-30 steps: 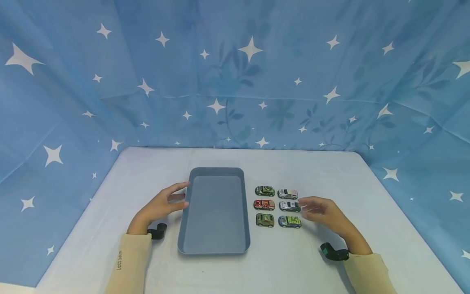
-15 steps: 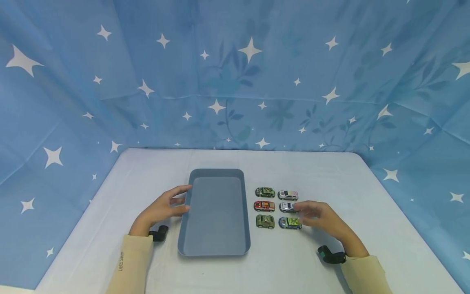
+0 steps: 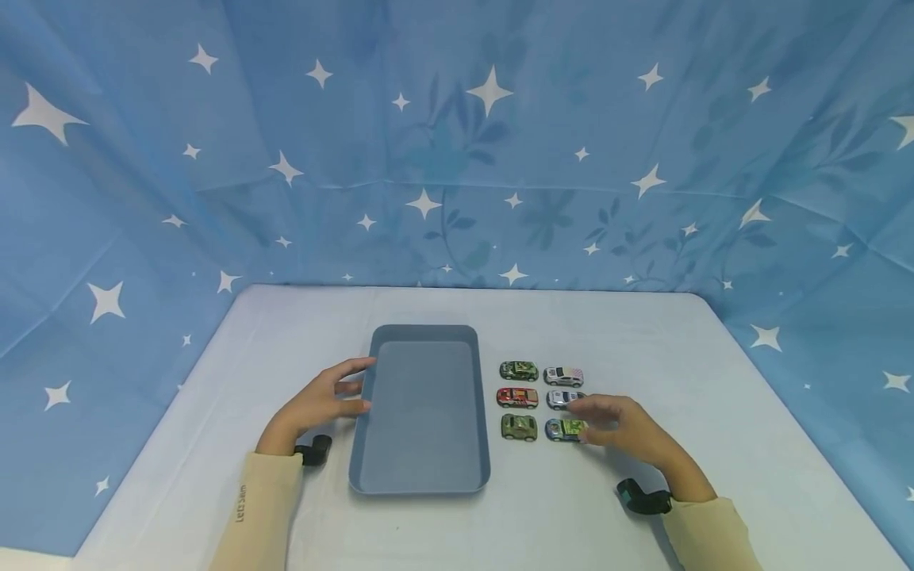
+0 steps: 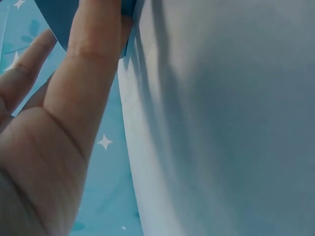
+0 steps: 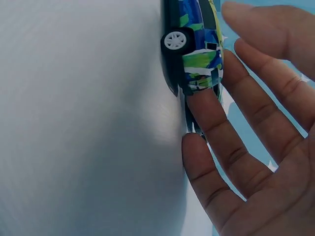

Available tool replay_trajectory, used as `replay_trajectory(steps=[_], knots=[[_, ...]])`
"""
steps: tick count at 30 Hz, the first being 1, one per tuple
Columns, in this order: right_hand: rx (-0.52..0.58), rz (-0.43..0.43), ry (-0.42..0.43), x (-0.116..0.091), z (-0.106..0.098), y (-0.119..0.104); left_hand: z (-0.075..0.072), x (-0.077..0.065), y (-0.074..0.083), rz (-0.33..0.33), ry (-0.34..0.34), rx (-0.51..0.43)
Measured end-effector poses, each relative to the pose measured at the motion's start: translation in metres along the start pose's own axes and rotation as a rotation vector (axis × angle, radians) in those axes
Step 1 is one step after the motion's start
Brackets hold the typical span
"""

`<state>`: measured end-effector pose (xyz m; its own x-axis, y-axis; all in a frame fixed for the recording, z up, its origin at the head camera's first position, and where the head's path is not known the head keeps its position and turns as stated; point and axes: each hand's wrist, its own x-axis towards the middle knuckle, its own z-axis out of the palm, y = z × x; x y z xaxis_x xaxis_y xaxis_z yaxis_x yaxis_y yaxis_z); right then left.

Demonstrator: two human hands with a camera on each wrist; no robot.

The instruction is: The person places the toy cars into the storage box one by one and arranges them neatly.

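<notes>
My left hand is at the left rim of a grey-blue tray, with index finger and thumb touching that rim. In the left wrist view, the thumb reaches up to the blue tray wall. My right hand, fingers loosely spread, hovers at the right end of a blue-and-green toy car. In the right wrist view, the fingertips come right up to one end of this toy car, and the thumb stands beside it. A silver toy car just behind is partly covered by my fingers.
Several toy cars stand in two columns right of the tray: a dark green car, a red car, an olive car and a white car. A starry blue curtain hangs behind the white table.
My right hand has moved slightly left and toward me, from beside the silver car to the blue-and-green one. My left hand has shifted a little right along the tray rim.
</notes>
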<state>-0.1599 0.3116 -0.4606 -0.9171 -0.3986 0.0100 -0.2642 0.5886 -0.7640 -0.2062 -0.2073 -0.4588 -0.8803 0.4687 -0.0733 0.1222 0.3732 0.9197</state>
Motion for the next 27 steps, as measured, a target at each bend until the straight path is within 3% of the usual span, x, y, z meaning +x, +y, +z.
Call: replay_trajectory(steps=[6, 15, 27], knots=[[-0.017, 0.002, -0.023, 0.0, 0.001, -0.001, 0.002, 0.0, 0.002, -0.029, 0.006, -0.008], [-0.052, 0.071, -0.022, 0.001, 0.003, -0.005, 0.001, 0.0, 0.001, -0.05, 0.003, -0.017], [-0.108, 0.078, -0.022, 0.006, 0.006, -0.01, 0.002, 0.0, 0.005, -0.082, -0.017, -0.031]])
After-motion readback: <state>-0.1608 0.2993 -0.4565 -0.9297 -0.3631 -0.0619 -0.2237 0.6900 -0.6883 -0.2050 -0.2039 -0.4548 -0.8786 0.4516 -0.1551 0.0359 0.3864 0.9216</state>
